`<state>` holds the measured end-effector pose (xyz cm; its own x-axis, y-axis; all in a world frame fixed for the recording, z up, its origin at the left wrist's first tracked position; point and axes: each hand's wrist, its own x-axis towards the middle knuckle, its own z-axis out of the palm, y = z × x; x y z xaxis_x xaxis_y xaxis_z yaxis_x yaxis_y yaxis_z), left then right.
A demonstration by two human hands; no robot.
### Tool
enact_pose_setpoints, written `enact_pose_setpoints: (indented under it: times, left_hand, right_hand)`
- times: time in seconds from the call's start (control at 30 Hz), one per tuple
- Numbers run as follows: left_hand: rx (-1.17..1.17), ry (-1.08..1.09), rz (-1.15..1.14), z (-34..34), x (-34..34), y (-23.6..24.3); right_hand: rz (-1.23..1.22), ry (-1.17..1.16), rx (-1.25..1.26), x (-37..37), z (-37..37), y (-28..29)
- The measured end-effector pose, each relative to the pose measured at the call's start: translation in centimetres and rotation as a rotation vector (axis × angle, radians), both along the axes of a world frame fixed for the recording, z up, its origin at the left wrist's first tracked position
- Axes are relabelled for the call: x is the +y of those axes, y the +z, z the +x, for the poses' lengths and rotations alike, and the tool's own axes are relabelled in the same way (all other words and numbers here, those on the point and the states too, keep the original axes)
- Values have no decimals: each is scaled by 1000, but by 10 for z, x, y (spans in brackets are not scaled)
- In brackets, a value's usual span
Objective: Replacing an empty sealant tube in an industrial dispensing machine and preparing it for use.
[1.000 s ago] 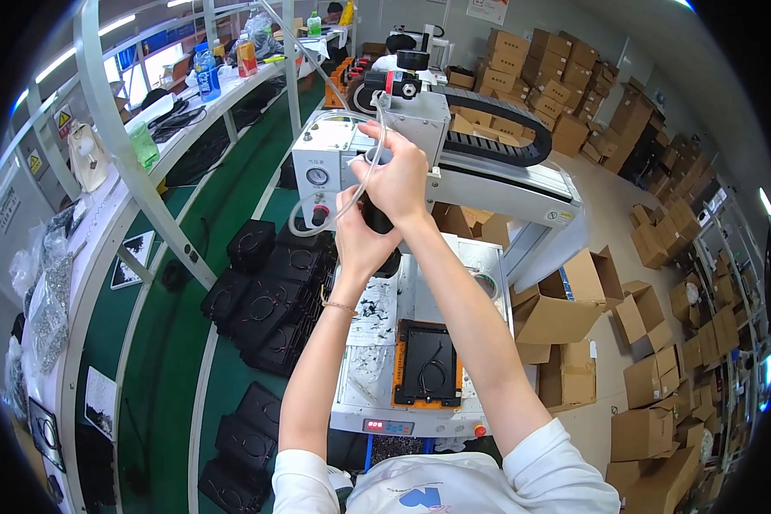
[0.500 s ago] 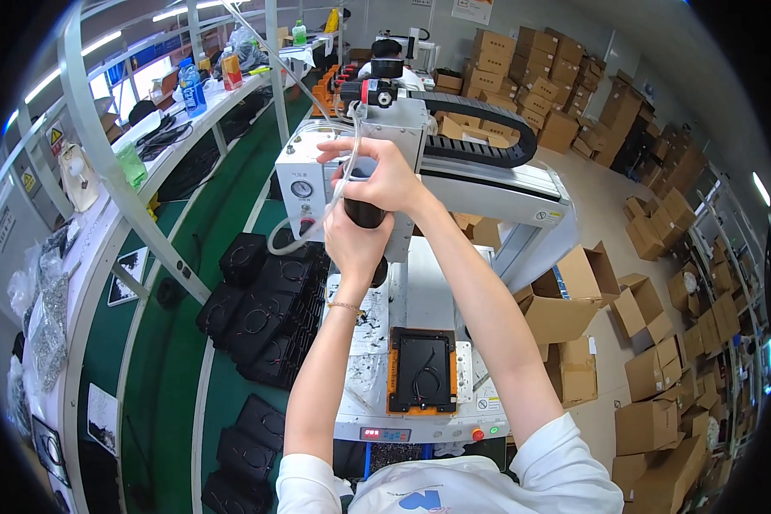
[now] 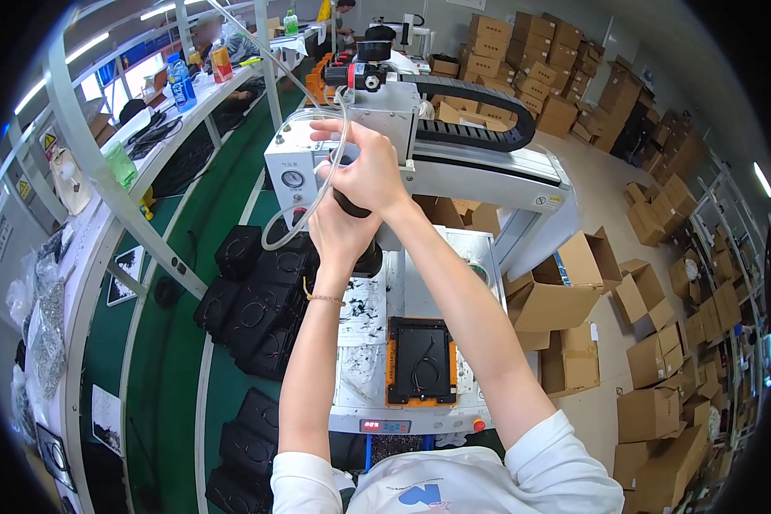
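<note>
Both hands are raised at a white bench-top machine (image 3: pixel 437 257). My left hand (image 3: pixel 338 236) is wrapped round an upright black cylinder (image 3: pixel 349 204); its lower end shows below the palm. Above it, my right hand (image 3: pixel 370 167) curls round the cylinder's top, thumb in front and index finger stretched over it. A clear air tube (image 3: pixel 315 206) loops past the right fingers beside a control box (image 3: pixel 276 163) with a round pressure gauge (image 3: pixel 292 179). Nearer me, a black rectangular housing (image 3: pixel 409 351) with thin wires lies in an orange fixture (image 3: pixel 391 364).
Stacked black housings (image 3: pixel 253 313) fill the left side. Beyond them stands a white workbench (image 3: pixel 103 248) with bottles and plastic bags. A black cable chain (image 3: pixel 480 135) runs along the machine's arm. Open cardboard boxes (image 3: pixel 557 295) stand at the right. Another person (image 3: pixel 344 19) is in the background.
My view has shifted slightly. The right hand has sunk lower over the cylinder's top, and less of the cylinder shows between the hands. The machine's small red display has changed.
</note>
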<state>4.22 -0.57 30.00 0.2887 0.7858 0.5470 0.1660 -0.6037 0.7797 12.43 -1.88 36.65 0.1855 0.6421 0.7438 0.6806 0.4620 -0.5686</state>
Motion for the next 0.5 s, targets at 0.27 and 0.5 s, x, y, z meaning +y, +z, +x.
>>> enact_pose_setpoints:
  times: [0.27, 0.5]
  left_hand:
    - [169, 487, 188, 10, -10, -13]
    - [189, 432, 134, 12, -7, -8]
  right_hand:
    - [19, 45, 11, 2, 7, -4]
    - [-105, 416, -32, 5, 32, 6]
